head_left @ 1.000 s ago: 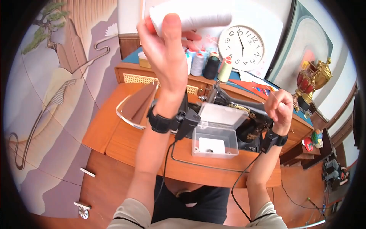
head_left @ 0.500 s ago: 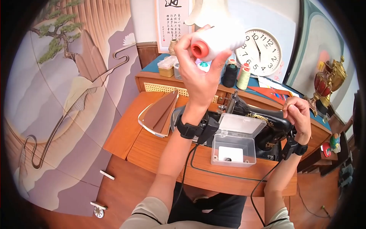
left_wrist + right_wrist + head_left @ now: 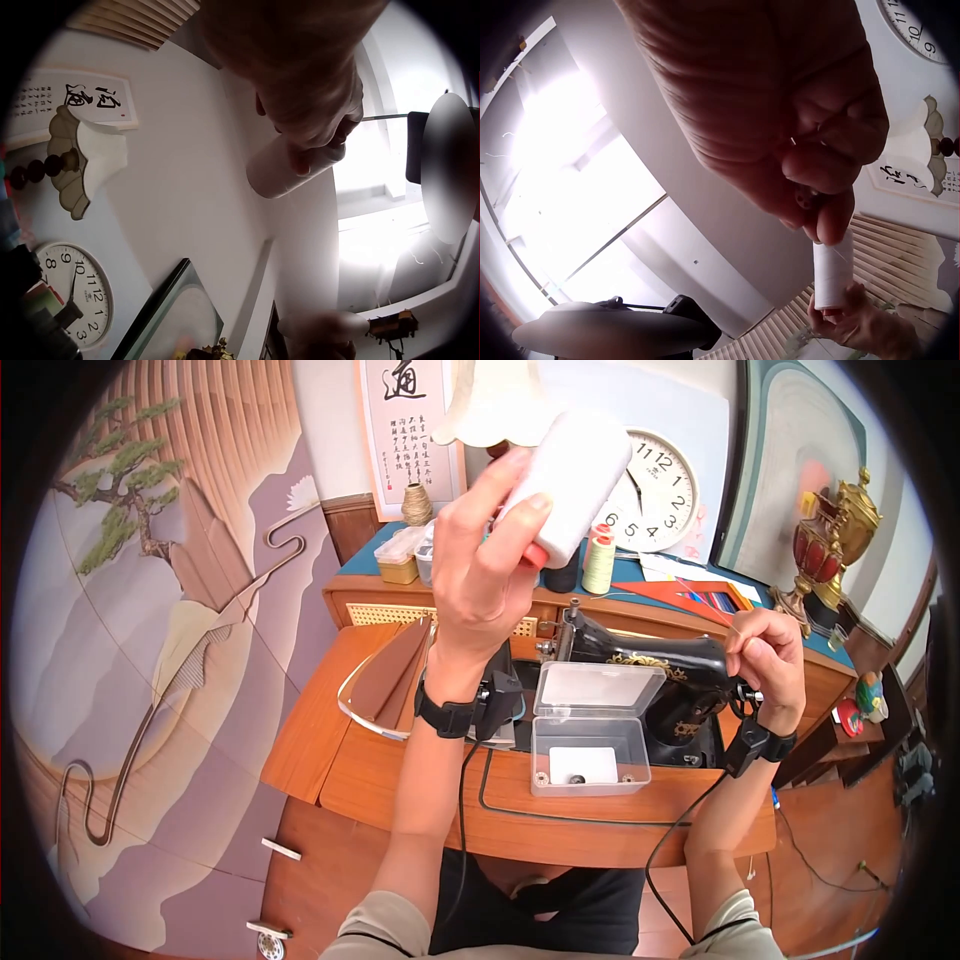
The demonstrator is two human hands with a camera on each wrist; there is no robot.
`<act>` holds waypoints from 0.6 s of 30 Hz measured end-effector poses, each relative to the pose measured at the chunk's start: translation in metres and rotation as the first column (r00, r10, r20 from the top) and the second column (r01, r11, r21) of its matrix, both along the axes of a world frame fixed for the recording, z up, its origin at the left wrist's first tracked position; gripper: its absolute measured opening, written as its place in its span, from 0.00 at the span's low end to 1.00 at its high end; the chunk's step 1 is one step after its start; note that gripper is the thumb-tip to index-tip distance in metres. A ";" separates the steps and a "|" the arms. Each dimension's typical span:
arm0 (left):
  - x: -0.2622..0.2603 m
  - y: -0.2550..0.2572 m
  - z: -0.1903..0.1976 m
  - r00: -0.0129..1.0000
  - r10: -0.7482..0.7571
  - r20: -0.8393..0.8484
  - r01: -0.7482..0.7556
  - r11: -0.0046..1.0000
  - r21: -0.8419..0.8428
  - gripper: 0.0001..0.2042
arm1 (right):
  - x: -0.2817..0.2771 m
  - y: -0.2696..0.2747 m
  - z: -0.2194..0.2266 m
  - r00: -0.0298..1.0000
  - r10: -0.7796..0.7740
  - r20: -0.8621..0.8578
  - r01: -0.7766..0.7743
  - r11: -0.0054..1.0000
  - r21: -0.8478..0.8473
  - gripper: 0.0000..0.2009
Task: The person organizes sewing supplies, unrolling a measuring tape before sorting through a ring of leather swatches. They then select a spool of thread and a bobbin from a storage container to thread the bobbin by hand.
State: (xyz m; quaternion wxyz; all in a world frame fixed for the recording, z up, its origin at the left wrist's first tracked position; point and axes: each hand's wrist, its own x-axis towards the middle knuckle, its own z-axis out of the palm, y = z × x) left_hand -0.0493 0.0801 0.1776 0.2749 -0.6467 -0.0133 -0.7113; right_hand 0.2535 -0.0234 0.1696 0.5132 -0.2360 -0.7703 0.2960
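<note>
My left hand (image 3: 485,565) grips a large white thread spool (image 3: 585,475) by its red-cored lower end, holding it up in the air and tilted. The spool (image 3: 277,169) juts out past the curled fingers in the left wrist view. Over the right end of the black sewing machine (image 3: 660,670), my right hand (image 3: 768,665) is raised with thumb and fingertips together. They pinch a small round bobbin (image 3: 806,198) with holes, mostly hidden by the fingers. In front of the machine, an open clear plastic box (image 3: 590,775) holds a white card and several small bobbins.
Behind the machine, a raised blue-topped shelf carries a yellow-green thread spool (image 3: 599,563), a clock (image 3: 655,490), a lamp (image 3: 495,405) and a red set square (image 3: 680,600). Brown fabric pieces (image 3: 392,680) lie at the table's left. Black cables run from both wrists.
The left hand has turned the white spool from nearly level, its red end toward me, to pointing up and right. My right hand keeps its pinch, with only a small shift.
</note>
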 end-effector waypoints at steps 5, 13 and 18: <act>-0.001 -0.003 -0.003 0.998 0.045 0.045 -0.045 0.999 -0.005 0.30 | -0.006 -0.007 0.002 0.998 0.055 -0.009 -0.055 0.998 0.001 0.09; -0.003 0.003 -0.001 0.931 -0.262 0.255 0.296 0.950 -0.103 0.31 | -0.021 -0.003 0.007 0.971 -0.234 -0.055 0.236 0.971 0.038 0.09; -0.008 0.002 -0.002 0.854 -0.350 0.385 0.436 0.885 -0.162 0.27 | -0.041 0.002 0.008 0.924 -0.365 -0.113 0.382 0.899 0.216 0.21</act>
